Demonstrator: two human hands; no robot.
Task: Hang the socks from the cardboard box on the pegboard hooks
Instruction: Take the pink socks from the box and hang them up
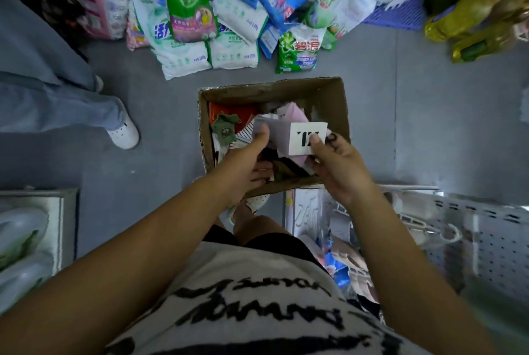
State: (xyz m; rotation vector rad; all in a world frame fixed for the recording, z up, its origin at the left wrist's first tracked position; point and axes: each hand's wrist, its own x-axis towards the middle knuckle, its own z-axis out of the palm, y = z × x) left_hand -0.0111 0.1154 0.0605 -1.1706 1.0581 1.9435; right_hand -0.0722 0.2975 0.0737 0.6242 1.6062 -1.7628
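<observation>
**Step in hand:** pick-up. One pair (277, 132) is held over the box (341, 114) in both hands; hanging has not yet begun.

**Next move, as judged:** carry the pair right and down to the pegboard (499, 243) and thread the hanger loop over a hook. The target is small, so the right hand's pinch must leave the loop exposed.

**Items, largest first**
- Floor (429, 125): grey, matt, smooth, with faint seams.
- Bags (186, 8): a heap of detergent sacks on the floor beyond the box. Glossy plastic film, pillow-shaped, in green, blue and white.
- Pegboard: low at the right, beside the person. Pale sheet with rows of small slots.
- Box: brown corrugated cardboard, rectangular, open-topped, on the floor by the feet. It holds loose socks (224, 125), soft knit in mixed colours, jumbled.
- Left hand (246, 163): grips the pair's left end, thumb on top, fingers underneath.
- Right hand (342, 167): pinches the card, thumb on its face.
- Pair: pale lilac-grey knit, folded flat, limp, above the middle of the box.
- Hooks (429, 229): thin pale wire prongs on the pegboard. Which are free cannot be told.
- Card (300, 128): stiff white paperboard, squarish, with a bold black mark, at the pair's right end.
- Loop (333, 140): dark, small and curled, at the card's right edge by the right fingers; blurred.
</observation>
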